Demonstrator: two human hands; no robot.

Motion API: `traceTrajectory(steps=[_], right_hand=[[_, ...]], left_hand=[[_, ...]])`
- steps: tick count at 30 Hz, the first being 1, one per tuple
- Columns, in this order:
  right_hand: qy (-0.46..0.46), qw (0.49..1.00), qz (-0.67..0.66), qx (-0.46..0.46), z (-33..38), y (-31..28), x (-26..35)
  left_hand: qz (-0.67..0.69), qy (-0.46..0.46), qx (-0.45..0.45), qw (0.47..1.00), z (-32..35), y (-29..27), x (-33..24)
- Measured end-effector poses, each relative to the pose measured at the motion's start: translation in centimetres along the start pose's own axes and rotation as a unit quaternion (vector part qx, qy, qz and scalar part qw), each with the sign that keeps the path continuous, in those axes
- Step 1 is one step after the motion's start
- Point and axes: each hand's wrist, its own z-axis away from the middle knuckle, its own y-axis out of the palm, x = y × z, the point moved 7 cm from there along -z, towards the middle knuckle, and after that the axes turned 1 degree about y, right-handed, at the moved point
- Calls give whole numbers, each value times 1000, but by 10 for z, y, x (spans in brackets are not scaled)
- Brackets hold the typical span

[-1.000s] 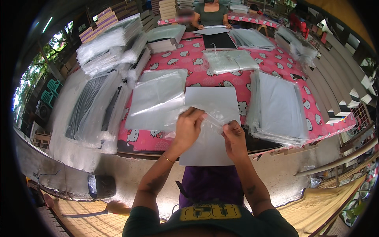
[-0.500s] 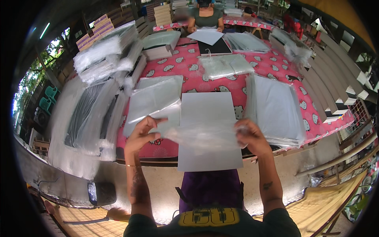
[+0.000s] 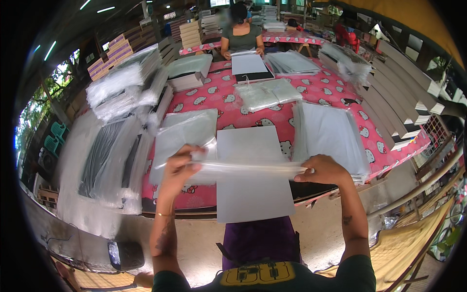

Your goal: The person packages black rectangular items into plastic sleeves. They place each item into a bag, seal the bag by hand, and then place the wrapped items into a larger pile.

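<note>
My left hand [image 3: 181, 168] and my right hand [image 3: 323, 170] hold the two ends of a clear plastic bag [image 3: 248, 169], stretched flat between them above the table edge. Under the bag lies a grey-white rectangular board [image 3: 253, 192] that overhangs the front edge of the table with the pink patterned cloth [image 3: 228, 112]. To the left of the board lies a pile of clear bags [image 3: 187, 138]. On the right sits a stack of bagged white sheets [image 3: 331, 136].
Another person [image 3: 242, 31] sits at the far end with a white sheet [image 3: 248, 63] and more bag stacks [image 3: 267, 92]. Wrapped bundles [image 3: 124, 90] and dark wrapped panels [image 3: 104, 155] line the left. Long boards [image 3: 399, 97] are stacked on the right.
My hands have moved apart from the middle of the board, pulling the clear bag out wide and raising it. The camera has also tilted up toward the far end.
</note>
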Motion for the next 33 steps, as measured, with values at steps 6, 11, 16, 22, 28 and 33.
traceTrajectory(steps=[6,11,16,22,28,33], right_hand=[[-174,659,-732,14,8,25,16],[-318,874,-327,169,13,54,54],[-206,585,-784,-22,11,20,22],[-252,628,-732,85,4,61,20],[-199,692,-694,15,3,71,13],[-138,694,-707,8,2,90,-9]], left_hand=[[99,-115,203,967,4,55,-30],[419,-300,-97,852,12,46,-13],[162,-112,349,916,30,90,-29],[417,-357,-46,835,60,54,45],[418,-275,-10,866,61,61,17],[227,-449,144,852,87,80,37]])
